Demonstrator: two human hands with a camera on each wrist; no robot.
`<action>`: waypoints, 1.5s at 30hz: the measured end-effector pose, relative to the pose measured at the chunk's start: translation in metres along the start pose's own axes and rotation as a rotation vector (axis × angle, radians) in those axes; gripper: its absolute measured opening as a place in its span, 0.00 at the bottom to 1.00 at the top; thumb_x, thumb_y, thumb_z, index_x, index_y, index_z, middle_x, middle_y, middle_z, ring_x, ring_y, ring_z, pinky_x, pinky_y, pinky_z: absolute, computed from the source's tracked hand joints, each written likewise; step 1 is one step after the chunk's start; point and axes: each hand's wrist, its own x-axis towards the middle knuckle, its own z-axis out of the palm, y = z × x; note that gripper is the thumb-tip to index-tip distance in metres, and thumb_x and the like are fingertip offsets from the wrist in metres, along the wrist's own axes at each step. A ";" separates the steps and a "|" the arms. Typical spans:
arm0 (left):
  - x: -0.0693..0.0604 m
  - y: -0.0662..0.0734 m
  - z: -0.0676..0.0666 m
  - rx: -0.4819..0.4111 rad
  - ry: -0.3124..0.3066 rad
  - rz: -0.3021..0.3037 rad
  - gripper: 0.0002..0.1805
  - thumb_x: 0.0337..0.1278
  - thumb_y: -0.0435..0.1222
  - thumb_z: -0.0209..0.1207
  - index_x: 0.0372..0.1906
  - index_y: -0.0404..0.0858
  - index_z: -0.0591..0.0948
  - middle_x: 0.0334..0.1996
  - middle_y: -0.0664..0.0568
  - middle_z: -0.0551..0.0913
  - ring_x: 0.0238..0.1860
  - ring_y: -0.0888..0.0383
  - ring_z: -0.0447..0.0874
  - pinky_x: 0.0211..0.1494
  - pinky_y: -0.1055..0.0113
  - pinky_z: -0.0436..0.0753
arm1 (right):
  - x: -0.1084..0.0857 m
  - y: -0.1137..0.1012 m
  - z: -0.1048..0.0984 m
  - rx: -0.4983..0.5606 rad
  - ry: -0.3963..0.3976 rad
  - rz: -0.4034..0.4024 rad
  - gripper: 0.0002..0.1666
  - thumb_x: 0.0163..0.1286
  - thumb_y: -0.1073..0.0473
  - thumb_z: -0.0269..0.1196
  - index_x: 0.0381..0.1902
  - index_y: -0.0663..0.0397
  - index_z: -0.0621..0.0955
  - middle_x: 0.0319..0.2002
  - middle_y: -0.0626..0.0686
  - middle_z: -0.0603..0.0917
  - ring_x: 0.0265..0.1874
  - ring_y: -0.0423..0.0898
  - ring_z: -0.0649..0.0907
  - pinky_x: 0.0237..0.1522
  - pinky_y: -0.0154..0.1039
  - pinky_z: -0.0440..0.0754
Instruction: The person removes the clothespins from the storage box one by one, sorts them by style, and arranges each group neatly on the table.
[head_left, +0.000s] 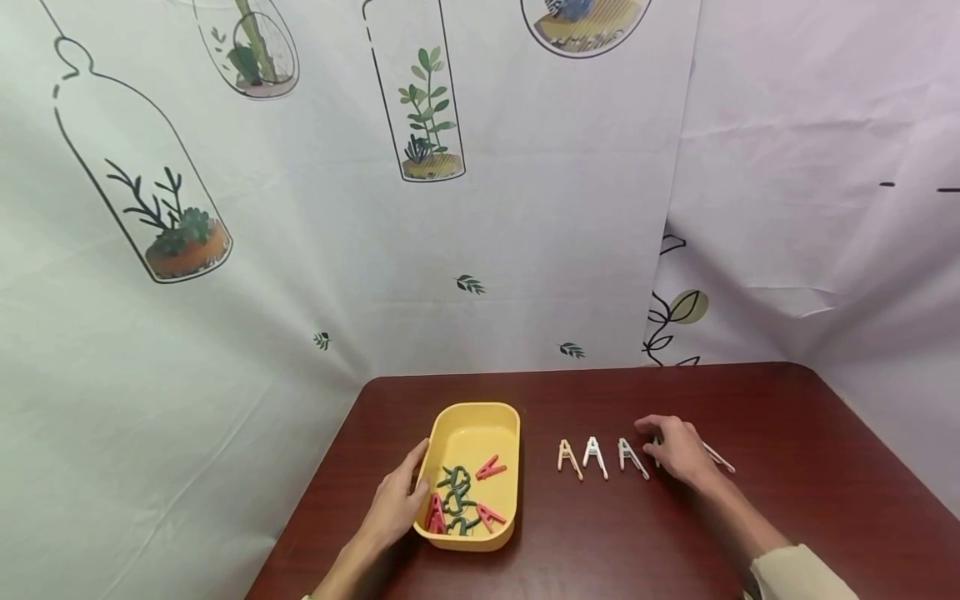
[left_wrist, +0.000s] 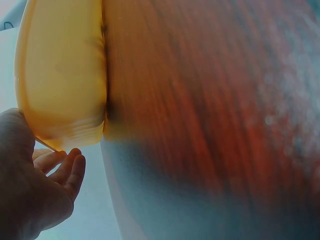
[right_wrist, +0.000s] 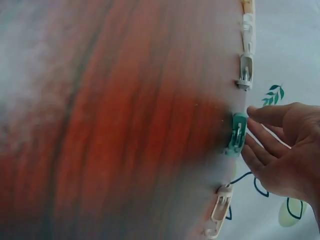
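Note:
My left hand (head_left: 392, 505) grips the left wall of a yellow tray (head_left: 512, 433), thumb at the rim and fingers outside; the left wrist view shows this hand (left_wrist: 37, 187) at the tray's end (left_wrist: 65, 75). Inside the tray are several dark green clips (head_left: 455, 500) and pink clips (head_left: 491, 468). My right hand (head_left: 681, 452) is over the row of clips, partly covering a green one. In the right wrist view its loosely bent fingers (right_wrist: 267, 116) are beside the green clip (right_wrist: 238, 132); whether they touch it I cannot tell.
Left of my right hand stand a light orange clip (head_left: 568, 459), a white clip (head_left: 595, 457) and a pale grey clip (head_left: 632, 458). Another whitish clip (head_left: 720, 457) lies to its right. The dark red table (head_left: 600, 542) meets a printed cloth (head_left: 525, 250) behind.

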 end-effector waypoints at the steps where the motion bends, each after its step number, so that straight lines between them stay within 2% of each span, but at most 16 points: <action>1: 0.000 0.000 0.000 -0.001 0.000 0.000 0.33 0.72 0.27 0.59 0.79 0.37 0.69 0.72 0.43 0.77 0.64 0.49 0.81 0.61 0.46 0.81 | -0.001 0.001 0.000 0.003 -0.001 0.002 0.18 0.64 0.74 0.70 0.53 0.66 0.87 0.49 0.63 0.90 0.52 0.66 0.86 0.52 0.63 0.81; 7: 0.000 -0.001 0.000 0.001 0.001 -0.001 0.33 0.71 0.27 0.59 0.79 0.37 0.70 0.71 0.43 0.79 0.61 0.49 0.83 0.58 0.49 0.83 | -0.004 0.007 0.001 0.014 0.010 0.010 0.18 0.63 0.75 0.71 0.52 0.64 0.88 0.48 0.62 0.90 0.50 0.64 0.87 0.50 0.62 0.82; 15: 0.000 0.000 0.000 -0.009 -0.003 -0.006 0.33 0.72 0.27 0.59 0.79 0.36 0.69 0.71 0.43 0.78 0.63 0.49 0.82 0.59 0.47 0.82 | -0.005 0.010 -0.008 0.053 0.069 0.010 0.16 0.65 0.74 0.71 0.51 0.69 0.87 0.41 0.61 0.90 0.39 0.57 0.88 0.40 0.53 0.84; 19: -0.001 0.000 0.000 -0.004 0.001 -0.001 0.33 0.71 0.27 0.59 0.79 0.36 0.70 0.71 0.43 0.79 0.62 0.49 0.83 0.59 0.48 0.82 | -0.008 0.012 -0.015 0.034 0.080 0.043 0.15 0.65 0.72 0.71 0.51 0.68 0.87 0.39 0.60 0.90 0.36 0.54 0.87 0.38 0.51 0.82; 23: -0.002 0.000 0.000 -0.003 0.002 0.003 0.33 0.71 0.27 0.59 0.79 0.36 0.70 0.71 0.43 0.79 0.61 0.50 0.83 0.58 0.49 0.82 | -0.011 0.020 -0.027 0.004 0.106 0.079 0.18 0.67 0.70 0.70 0.55 0.67 0.86 0.33 0.57 0.87 0.27 0.48 0.81 0.32 0.47 0.76; 26: -0.002 0.001 -0.001 -0.001 0.004 0.009 0.33 0.71 0.27 0.59 0.79 0.36 0.70 0.71 0.42 0.79 0.61 0.49 0.83 0.58 0.49 0.83 | -0.015 0.029 -0.036 0.002 0.079 0.111 0.20 0.69 0.68 0.68 0.58 0.69 0.84 0.28 0.54 0.84 0.22 0.45 0.78 0.29 0.45 0.73; 28: -0.001 0.001 -0.001 -0.003 0.007 0.008 0.33 0.71 0.27 0.59 0.79 0.37 0.70 0.71 0.43 0.79 0.61 0.49 0.83 0.58 0.49 0.82 | -0.019 0.035 -0.039 -0.005 0.056 0.126 0.20 0.70 0.68 0.68 0.58 0.69 0.84 0.28 0.53 0.85 0.22 0.45 0.78 0.31 0.46 0.73; 30: -0.001 0.000 0.000 -0.005 0.007 0.006 0.33 0.71 0.27 0.59 0.79 0.37 0.70 0.70 0.43 0.79 0.61 0.50 0.83 0.58 0.49 0.83 | -0.023 0.040 -0.040 -0.008 0.042 0.139 0.19 0.71 0.67 0.67 0.57 0.70 0.84 0.25 0.50 0.84 0.22 0.44 0.80 0.33 0.47 0.74; 33: -0.001 0.000 0.000 -0.005 0.011 0.014 0.33 0.71 0.27 0.60 0.79 0.37 0.70 0.69 0.43 0.80 0.59 0.50 0.84 0.56 0.51 0.83 | -0.026 0.045 -0.041 -0.024 0.056 0.136 0.17 0.71 0.67 0.67 0.55 0.69 0.85 0.22 0.48 0.83 0.22 0.44 0.79 0.36 0.49 0.74; 39: -0.001 -0.001 0.000 -0.002 0.009 0.025 0.33 0.71 0.27 0.60 0.79 0.36 0.70 0.69 0.41 0.80 0.59 0.49 0.84 0.56 0.50 0.84 | -0.029 0.052 -0.042 -0.018 0.081 0.134 0.17 0.71 0.68 0.66 0.55 0.70 0.84 0.19 0.45 0.81 0.21 0.44 0.79 0.34 0.47 0.73; 42: -0.001 -0.001 0.000 -0.010 0.002 0.000 0.33 0.72 0.27 0.59 0.79 0.37 0.69 0.70 0.42 0.79 0.61 0.49 0.84 0.58 0.49 0.83 | -0.030 0.053 -0.042 -0.026 0.100 0.120 0.19 0.71 0.67 0.67 0.57 0.70 0.83 0.20 0.48 0.82 0.21 0.47 0.79 0.35 0.49 0.74; 45: -0.001 0.000 0.000 -0.008 -0.003 -0.003 0.33 0.72 0.27 0.59 0.79 0.36 0.69 0.71 0.42 0.78 0.61 0.48 0.84 0.59 0.47 0.82 | -0.028 0.050 -0.038 -0.042 0.171 0.069 0.22 0.69 0.66 0.69 0.59 0.71 0.82 0.34 0.64 0.87 0.32 0.62 0.85 0.40 0.59 0.79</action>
